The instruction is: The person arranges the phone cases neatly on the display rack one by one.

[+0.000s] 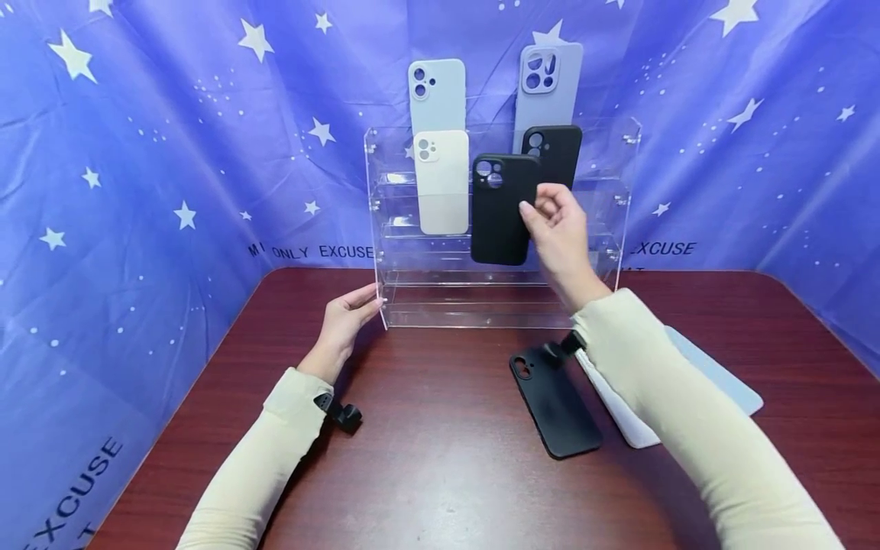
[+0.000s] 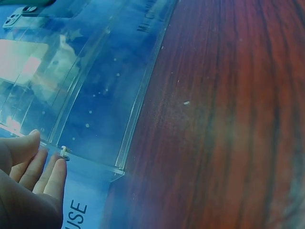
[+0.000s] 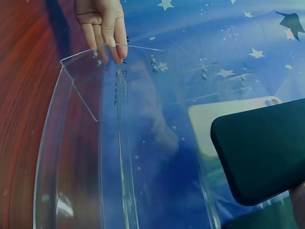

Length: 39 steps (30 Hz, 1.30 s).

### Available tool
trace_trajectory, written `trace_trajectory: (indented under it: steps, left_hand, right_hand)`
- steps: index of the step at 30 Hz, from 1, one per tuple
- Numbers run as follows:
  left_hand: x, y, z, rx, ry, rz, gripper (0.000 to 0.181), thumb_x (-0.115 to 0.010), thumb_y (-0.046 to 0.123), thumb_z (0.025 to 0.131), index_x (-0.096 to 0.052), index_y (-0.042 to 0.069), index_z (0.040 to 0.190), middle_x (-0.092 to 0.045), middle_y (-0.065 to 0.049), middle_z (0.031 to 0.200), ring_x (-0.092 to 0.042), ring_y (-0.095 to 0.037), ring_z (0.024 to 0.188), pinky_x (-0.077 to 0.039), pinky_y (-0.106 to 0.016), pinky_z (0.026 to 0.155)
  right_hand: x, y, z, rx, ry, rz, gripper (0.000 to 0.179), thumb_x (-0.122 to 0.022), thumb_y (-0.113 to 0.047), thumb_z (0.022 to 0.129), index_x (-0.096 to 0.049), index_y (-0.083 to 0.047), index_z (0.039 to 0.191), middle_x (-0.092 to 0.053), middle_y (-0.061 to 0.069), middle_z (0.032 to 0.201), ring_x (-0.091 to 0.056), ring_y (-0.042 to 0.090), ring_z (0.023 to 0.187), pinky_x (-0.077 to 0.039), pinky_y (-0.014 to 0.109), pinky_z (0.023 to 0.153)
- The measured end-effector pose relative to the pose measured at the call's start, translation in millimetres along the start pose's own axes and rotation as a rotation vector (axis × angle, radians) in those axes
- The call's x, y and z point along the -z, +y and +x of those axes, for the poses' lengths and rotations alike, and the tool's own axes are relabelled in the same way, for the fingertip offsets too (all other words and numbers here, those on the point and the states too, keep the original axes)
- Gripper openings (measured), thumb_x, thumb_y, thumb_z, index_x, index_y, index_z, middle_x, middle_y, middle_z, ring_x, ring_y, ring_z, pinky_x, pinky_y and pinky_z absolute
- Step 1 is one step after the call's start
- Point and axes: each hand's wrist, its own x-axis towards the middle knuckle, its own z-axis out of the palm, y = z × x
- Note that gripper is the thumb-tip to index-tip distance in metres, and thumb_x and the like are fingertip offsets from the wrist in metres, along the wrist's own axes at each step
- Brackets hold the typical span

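My right hand (image 1: 560, 229) pinches a black phone case (image 1: 502, 214) by its right edge, holding it upright in front of the clear acrylic display stand (image 1: 440, 315). In the right wrist view the black case (image 3: 262, 152) fills the right side, and only a bit of the hand shows. At the stand's lower left side, my left hand (image 1: 341, 325) touches the side panel with nearly straight fingers; the left wrist view shows the fingertips (image 2: 58, 167) against the panel. A white phone case (image 1: 442, 183) stands on a tier left of the held case.
Behind, a pale case (image 1: 438, 92), a lavender case (image 1: 550, 95) and another black case (image 1: 560, 149) stand on the rack. On the table (image 1: 412, 458) lie a black case (image 1: 560, 412) and pale cases (image 1: 722, 374), partly under my right forearm. A starry blue curtain (image 1: 172, 153) hangs around.
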Motion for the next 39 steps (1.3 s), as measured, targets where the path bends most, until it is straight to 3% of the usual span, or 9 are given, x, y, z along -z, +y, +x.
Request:
trace_trajectory:
  steps: [9,14,17,22,33,39]
  left_hand:
    - [-0.1,-4.4,-0.4,0.009,0.018,-0.021,0.043,-0.059,-0.012,0.085,-0.052,-0.010,0.127,-0.064,-0.014,0.117,-0.065,-0.001,0.079,-0.053,-0.020,0.083]
    - [0.3,-3.4,2.2,0.004,0.016,-0.008,0.042,-0.060,-0.011,0.085,-0.052,-0.010,0.127,-0.060,-0.020,0.121,-0.065,-0.001,0.080,-0.054,-0.019,0.082]
    - [0.1,-2.2,3.4,-0.001,0.007,0.000,0.042,-0.060,-0.011,0.086,-0.052,-0.010,0.127,-0.056,-0.022,0.124,-0.064,0.000,0.080,-0.053,-0.019,0.082]
    - [-0.8,-0.5,3.5,-0.012,0.024,0.016,0.042,-0.062,-0.010,0.084,-0.054,-0.009,0.125,-0.061,-0.018,0.120,-0.065,0.000,0.079,-0.054,-0.019,0.081]
    - [-1.2,-2.6,2.9,-0.023,0.042,0.062,0.040,-0.064,-0.009,0.084,-0.057,-0.008,0.123,-0.056,-0.024,0.123,-0.064,0.002,0.079,-0.054,-0.017,0.079]
    - [1.6,-3.7,3.6,-0.025,0.039,0.056,0.041,-0.063,-0.009,0.084,-0.055,-0.009,0.124,-0.056,-0.024,0.123,-0.064,0.001,0.079,-0.054,-0.018,0.080]
  right_hand:
    - [-30,35,11.7,-0.026,0.018,0.016,0.029,-0.052,0.018,0.086,-0.052,-0.011,0.090,-0.059,-0.005,0.076,-0.057,0.005,0.068,-0.049,0.015,0.067]
    - [-42,45,17.1,-0.002,0.021,0.037,0.027,-0.053,0.017,0.086,-0.053,-0.009,0.091,-0.059,-0.001,0.077,-0.057,0.006,0.071,-0.049,0.017,0.070]
    - [-48,49,18.6,0.008,-0.008,0.036,0.024,-0.053,0.017,0.086,-0.053,-0.006,0.093,-0.060,-0.001,0.077,-0.058,0.006,0.072,-0.050,0.018,0.072]
    - [-57,57,16.5,-0.037,-0.076,-0.023,0.018,-0.055,0.014,0.087,-0.054,-0.002,0.096,-0.060,-0.006,0.076,-0.058,0.005,0.072,-0.049,0.017,0.071]
    - [-53,73,11.5,-0.147,-0.108,-0.098,0.015,-0.059,0.010,0.087,-0.055,-0.001,0.095,-0.061,-0.008,0.073,-0.057,0.003,0.068,-0.048,0.015,0.067]
    - [-48,72,14.8,-0.219,-0.204,-0.194,0.010,-0.058,0.005,0.089,-0.054,0.002,0.097,-0.059,-0.008,0.070,-0.047,0.004,0.059,-0.037,0.013,0.052]
